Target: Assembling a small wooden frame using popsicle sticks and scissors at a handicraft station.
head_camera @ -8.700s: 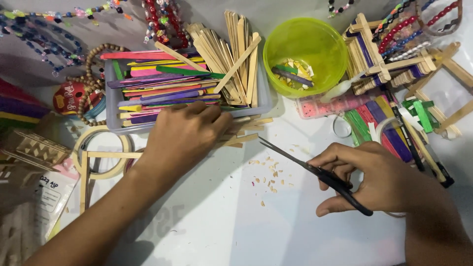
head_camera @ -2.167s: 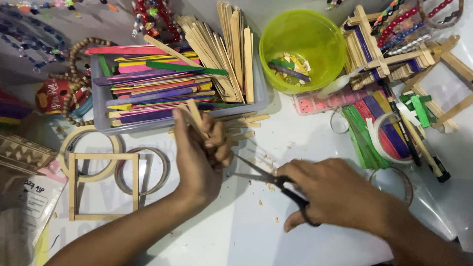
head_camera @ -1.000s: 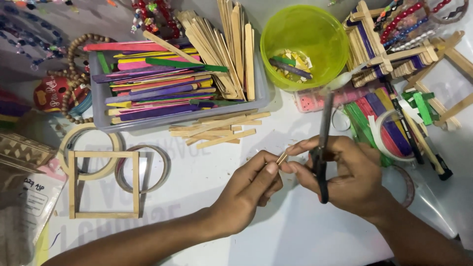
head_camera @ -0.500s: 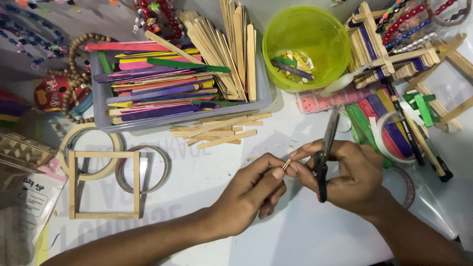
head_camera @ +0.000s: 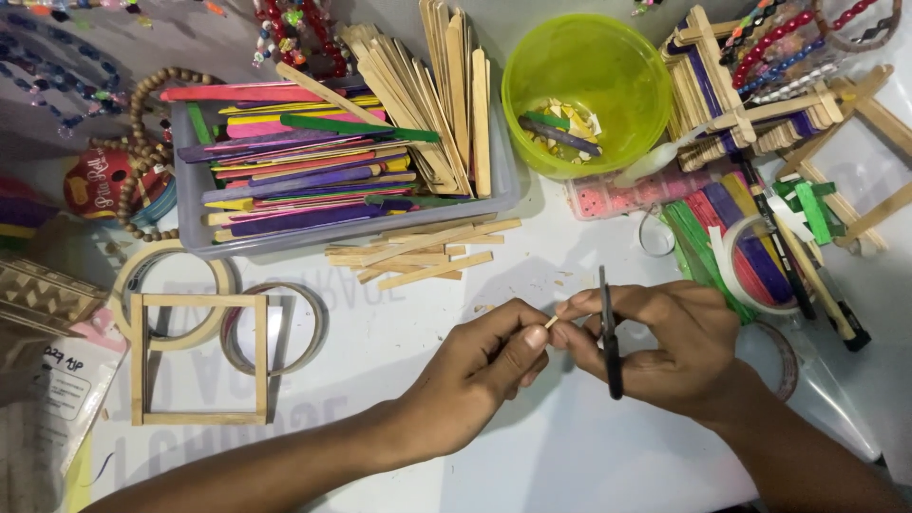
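Head view: the left hand (head_camera: pixel 480 366) pinches a short wooden stick piece (head_camera: pixel 560 316) at its fingertips, just below centre. At its 3 o'clock, the right hand (head_camera: pixel 670 347) grips black scissors (head_camera: pixel 608 332), blades pointing to 12 o'clock, fingertips touching the stick. Loose plain sticks (head_camera: pixel 423 254) lie at 11 o'clock.

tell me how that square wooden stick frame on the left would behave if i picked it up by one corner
The square frame is probably light and fairly stiff, being four thin flat sticks. Its corner joints look like small overlaps, so it may twist or come apart. Lying flat, partly over the tape rolls, it should not roll.
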